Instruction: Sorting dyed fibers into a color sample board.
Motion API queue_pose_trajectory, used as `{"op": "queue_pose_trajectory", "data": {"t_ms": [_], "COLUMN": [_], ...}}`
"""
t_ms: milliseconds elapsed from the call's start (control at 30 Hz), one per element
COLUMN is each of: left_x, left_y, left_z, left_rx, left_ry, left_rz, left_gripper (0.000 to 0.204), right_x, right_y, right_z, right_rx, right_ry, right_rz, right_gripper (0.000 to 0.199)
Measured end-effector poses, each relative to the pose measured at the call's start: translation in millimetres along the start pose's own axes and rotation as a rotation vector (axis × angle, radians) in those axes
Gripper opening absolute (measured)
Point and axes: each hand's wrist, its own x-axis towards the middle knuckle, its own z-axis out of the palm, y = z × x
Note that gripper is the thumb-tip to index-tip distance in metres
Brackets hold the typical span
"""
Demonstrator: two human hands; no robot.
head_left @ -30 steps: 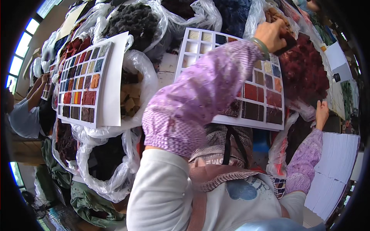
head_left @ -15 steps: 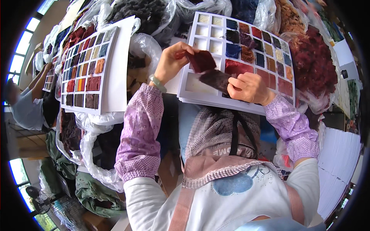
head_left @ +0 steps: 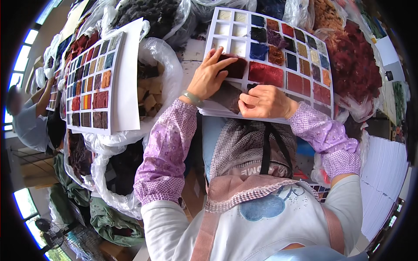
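Observation:
A white sample card [head_left: 226, 30] with a grid of fluffy fabric swatches lies in front of me. My left hand [head_left: 210, 76] lies flat with its fingers spread, pressing a dark maroon swatch [head_left: 235, 67] onto the card. My right hand [head_left: 265, 101] is curled at the card's near edge, fingertips pinched on a small dark swatch piece [head_left: 251, 87]. Red, blue and brown swatches fill the squares beside it. Both forearms wear purple patterned sleeve covers.
A second filled swatch card [head_left: 93, 82] rests on plastic bags [head_left: 165, 56] of fabric pieces at the left. Bags of dark red fluff [head_left: 352, 61] sit at the right, a stack of white cards [head_left: 383, 182] at the lower right. Another person [head_left: 26, 117] works at far left.
My left hand has come down from the card's upper right, carried the maroon swatch in and flattened it on the card. My right hand has shifted left to the near edge.

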Motion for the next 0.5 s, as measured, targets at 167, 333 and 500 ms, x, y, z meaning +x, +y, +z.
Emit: {"op": "queue_pose_trajectory", "data": {"t_ms": [167,333,500], "left_x": [-7.1,-0.6,-8.3], "left_y": [-11.3,-12.3,-5.4], "left_z": [-6.1,-0.3,0.0], "left_rx": [0.087,-0.001,0.085], "left_ry": [-0.156,-0.198,-0.239], "left_rz": [-0.044,0.013,-0.024], "left_gripper": [0.046,0.038,0.032], "right_x": [-8.4,-4.8,4.9], "right_y": [0.2,13.8,8.4], "right_z": [0.2,5.5,19.0], "right_rx": [-0.035,-0.025,0.175], "right_ry": [0.078,0.051,-0.038], "right_rz": [0.049,0.027,0.116], "right_gripper": [0.012,0.011,0.005]}}
